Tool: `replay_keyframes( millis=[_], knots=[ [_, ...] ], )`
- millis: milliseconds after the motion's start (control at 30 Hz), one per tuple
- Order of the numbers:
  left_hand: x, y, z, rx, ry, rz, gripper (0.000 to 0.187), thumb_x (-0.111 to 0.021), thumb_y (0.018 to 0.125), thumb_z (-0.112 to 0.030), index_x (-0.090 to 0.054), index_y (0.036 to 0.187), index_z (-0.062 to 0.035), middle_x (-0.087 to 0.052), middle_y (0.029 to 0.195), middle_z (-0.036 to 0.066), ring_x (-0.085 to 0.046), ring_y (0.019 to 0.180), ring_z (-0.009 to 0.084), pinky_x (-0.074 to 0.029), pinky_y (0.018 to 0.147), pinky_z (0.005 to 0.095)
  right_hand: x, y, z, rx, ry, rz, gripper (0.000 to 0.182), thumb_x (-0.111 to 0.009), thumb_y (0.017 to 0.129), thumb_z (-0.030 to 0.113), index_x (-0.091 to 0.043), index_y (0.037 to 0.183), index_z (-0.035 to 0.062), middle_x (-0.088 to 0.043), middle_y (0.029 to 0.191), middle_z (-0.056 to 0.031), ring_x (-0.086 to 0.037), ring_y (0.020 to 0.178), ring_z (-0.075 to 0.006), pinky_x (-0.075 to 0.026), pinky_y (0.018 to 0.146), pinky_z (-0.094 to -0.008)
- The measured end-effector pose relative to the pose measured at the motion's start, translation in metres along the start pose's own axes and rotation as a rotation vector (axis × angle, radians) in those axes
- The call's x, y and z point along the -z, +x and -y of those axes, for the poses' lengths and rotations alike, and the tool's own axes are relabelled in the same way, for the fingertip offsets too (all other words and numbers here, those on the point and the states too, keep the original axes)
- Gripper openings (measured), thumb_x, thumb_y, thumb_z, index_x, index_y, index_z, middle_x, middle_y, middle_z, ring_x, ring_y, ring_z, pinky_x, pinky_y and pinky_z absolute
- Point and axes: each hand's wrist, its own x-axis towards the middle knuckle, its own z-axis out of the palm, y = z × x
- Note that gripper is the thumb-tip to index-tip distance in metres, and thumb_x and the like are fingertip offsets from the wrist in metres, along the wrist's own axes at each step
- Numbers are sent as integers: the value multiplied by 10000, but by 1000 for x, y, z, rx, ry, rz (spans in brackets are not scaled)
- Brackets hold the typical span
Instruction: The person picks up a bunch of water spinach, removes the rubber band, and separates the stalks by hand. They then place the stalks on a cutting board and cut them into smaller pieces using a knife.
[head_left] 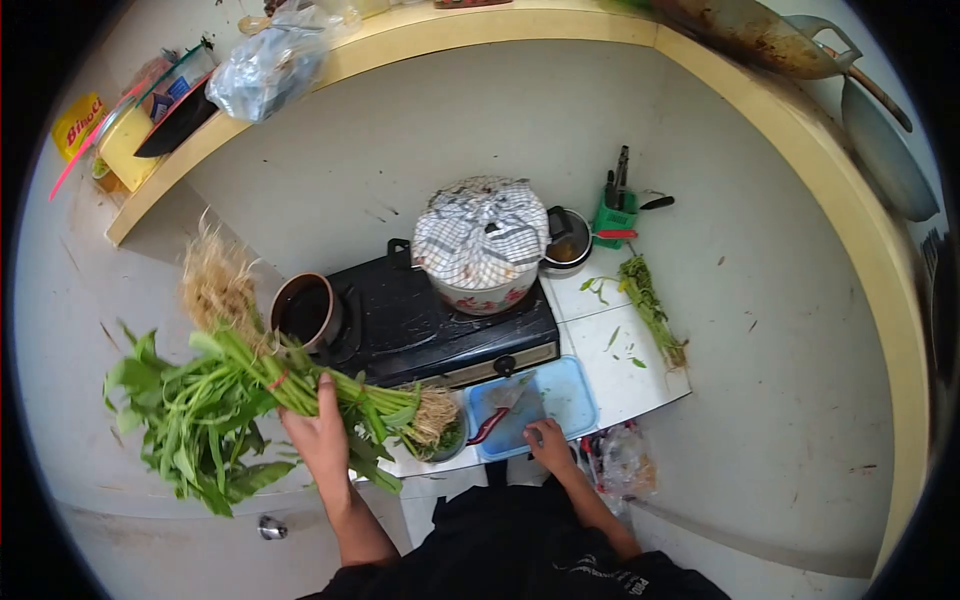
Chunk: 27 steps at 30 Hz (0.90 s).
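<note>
My left hand (318, 440) is closed around bundles of leafy greens (215, 400) with long green stems and pale, stringy roots, like water spinach. A red tie circles the stems. The bundles lie across the front left of the stove, roots pointing both up and right. My right hand (548, 446) is at the near edge of a blue tray (570, 385), fingers loosely bent and apart, nothing visible in them. Inside the tray rests a knife (488, 426) with a red handle and broad blade. A bowl of green pieces (455, 437) sits partly under the roots.
On the black stove (395, 310) stand a flowered pot (485, 298) under a checked cloth and a brown pot (305, 308). A small saucepan (566, 245), green utensil holder (614, 215) and loose green stalks (650, 310) are to the right. A curved shelf (460, 35) runs above.
</note>
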Motion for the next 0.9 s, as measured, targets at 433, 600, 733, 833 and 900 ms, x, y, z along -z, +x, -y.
replay_keyframes(
  millis=[433,600,733,833,900],
  knots=[
    [-212,-116,-67,29,-272,630,435,-714,890,-221,-528,1152,72,-680,974,181,-662,863,280,-522,803,387,155,-28,-65,61,-191,-224,307,-660,923,162,-653,1194,17,-652,1208,-171,-598,1162,-322,-451,1007,-424],
    [-305,-174,-60,170,-196,778,615,-704,883,-256,-423,1269,130,-657,1041,298,-669,960,414,-519,868,450,188,-48,-133,-402,96,-237,405,-588,1002,285,-602,1293,5,-672,1173,-154,-620,1096,-224,-464,972,-376],
    [-372,-226,-41,119,-389,856,753,-681,888,-308,-305,1363,138,-615,1142,324,-622,1072,436,-477,947,449,218,-56,-120,-501,179,-279,347,-581,1007,271,-622,1236,12,-677,1090,-114,-625,1003,-189,-479,902,-336],
    [-419,-249,-30,227,-352,948,795,-684,880,-322,-269,1382,134,-603,1172,325,-607,1103,439,-461,971,449,229,-67,-128,-505,276,-334,301,-597,996,261,-636,1171,20,-655,1028,-73,-608,958,-171,-485,864,-320],
    [-454,-268,-13,330,-336,988,818,-691,875,-333,-257,1390,131,-602,1191,324,-600,1122,447,-463,980,449,237,-72,-147,-497,194,-304,299,-596,994,263,-642,1171,26,-652,1044,-72,-607,966,-170,-494,854,-323]
  ],
)
